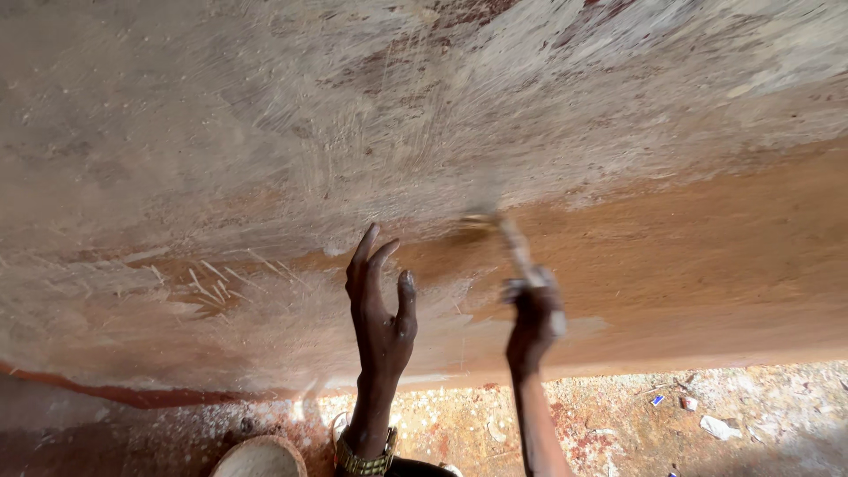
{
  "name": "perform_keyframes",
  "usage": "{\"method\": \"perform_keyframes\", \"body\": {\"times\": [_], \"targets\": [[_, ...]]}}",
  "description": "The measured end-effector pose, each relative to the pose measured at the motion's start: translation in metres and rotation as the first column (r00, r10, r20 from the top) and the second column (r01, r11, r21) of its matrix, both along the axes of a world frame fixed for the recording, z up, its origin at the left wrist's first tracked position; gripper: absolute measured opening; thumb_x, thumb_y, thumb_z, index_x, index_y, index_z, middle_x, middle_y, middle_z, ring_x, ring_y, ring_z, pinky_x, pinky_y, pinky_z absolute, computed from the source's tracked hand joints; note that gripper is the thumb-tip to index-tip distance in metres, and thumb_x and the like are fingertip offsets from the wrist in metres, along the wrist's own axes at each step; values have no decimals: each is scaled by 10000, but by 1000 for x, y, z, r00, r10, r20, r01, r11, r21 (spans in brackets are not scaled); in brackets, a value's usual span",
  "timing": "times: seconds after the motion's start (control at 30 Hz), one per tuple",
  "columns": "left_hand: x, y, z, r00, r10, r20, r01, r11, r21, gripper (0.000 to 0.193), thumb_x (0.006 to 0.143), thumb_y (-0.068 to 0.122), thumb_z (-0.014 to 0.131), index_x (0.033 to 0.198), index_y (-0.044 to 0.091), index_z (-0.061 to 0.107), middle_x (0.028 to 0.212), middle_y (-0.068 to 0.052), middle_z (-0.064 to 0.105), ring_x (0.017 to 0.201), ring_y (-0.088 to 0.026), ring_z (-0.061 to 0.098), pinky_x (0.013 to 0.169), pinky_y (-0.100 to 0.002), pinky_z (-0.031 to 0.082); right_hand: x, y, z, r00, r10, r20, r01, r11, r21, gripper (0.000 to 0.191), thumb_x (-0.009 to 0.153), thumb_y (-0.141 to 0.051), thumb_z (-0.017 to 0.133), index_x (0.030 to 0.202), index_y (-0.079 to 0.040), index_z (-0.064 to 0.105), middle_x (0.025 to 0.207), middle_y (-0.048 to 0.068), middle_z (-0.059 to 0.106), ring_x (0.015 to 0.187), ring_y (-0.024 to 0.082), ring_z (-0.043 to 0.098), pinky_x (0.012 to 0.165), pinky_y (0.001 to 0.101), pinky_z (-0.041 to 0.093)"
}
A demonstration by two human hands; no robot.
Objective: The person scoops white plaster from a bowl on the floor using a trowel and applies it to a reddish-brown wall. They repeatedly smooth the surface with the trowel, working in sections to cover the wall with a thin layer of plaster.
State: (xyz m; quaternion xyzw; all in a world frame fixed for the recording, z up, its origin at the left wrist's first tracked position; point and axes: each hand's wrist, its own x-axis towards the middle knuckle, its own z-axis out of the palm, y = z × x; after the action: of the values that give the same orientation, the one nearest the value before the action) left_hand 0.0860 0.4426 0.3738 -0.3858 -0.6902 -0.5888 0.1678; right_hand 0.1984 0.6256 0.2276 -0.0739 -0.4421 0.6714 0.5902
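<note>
Blurring badly, your right hand (534, 316) is the hardest thing to read here: its grip is wrapped around the handle of a thin pale brush (505, 240), but the fingers smear together and cannot be counted. The brush head sits against the rough orange-brown plastered wall (707, 256), right where the whitish scraped coat meets the bare orange band, and its bristles dissolve into the surface, so the tip is hard to make out.

Your left hand (380, 305) is sharper. It holds nothing, fingers spread and raised, fingertips at the wall just left of the brush; whether they actually touch, I cannot tell. One gold-coloured metal wristwatch (362, 458) circles that wrist, its lower part cut off by the frame edge.

At the bottom edge, one round pale bowl with a brown rim (259, 457) shows only its upper half, so its contents stay unclear. The speckled, paint-flecked ground (618, 415) carries small scraps: one blue bit (657, 400), one reddish bit (688, 403) and one white crumpled piece (720, 427), all too small to identify.

Count: two hands, one brush, one watch, one bowl.
</note>
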Motion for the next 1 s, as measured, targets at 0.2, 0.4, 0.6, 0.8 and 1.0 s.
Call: {"method": "perform_keyframes", "body": {"times": [0.2,0.4,0.6,0.8,1.0], "targets": [[-8,-6,-8,1000,28,11,-28,999,-43,397,1074,277,538,1424,92,559,1648,-160,403,1544,-362,363,1243,-540,308,66,91,51,785,-504,-361,479,863,-163,528,1108,-351,571,1492,9,519,962,70,678,819,146,609,690,249,491],[-1,3,-14,1000,8,0,-8,1000,-22,486,1111,343,499,1518,83,447,1668,-181,361,1554,-373,340,1253,-549,305,-29,-6,17,980,-138,-147,157,979,130,507,1157,-386,447,1467,14,480,890,103,695,827,204,657,842,363,579],[1,4,3,999,27,-48,-22,995,97,473,1131,336,452,1523,71,441,1635,-179,430,1541,-348,386,1265,-524,329,-51,-86,-11,940,316,127,-317,948,-12,430,1040,-332,545,1269,23,624,984,206,756,785,269,741,678,423,630],[-2,-2,5,999,22,-38,-19,996,87,431,1153,293,344,1491,76,499,1642,-172,421,1537,-350,388,1257,-504,336,24,44,53,936,-332,-115,329,943,-48,465,1142,-439,507,1388,-46,550,908,42,647,846,137,625,794,295,529],[0,-3,4,999,35,-23,-34,998,54,435,1154,293,322,1483,74,503,1642,-164,412,1538,-348,372,1253,-507,333,31,69,65,803,-471,-366,418,882,-217,559,1076,-339,530,1507,4,433,975,93,717,813,130,626,695,259,527]]}}
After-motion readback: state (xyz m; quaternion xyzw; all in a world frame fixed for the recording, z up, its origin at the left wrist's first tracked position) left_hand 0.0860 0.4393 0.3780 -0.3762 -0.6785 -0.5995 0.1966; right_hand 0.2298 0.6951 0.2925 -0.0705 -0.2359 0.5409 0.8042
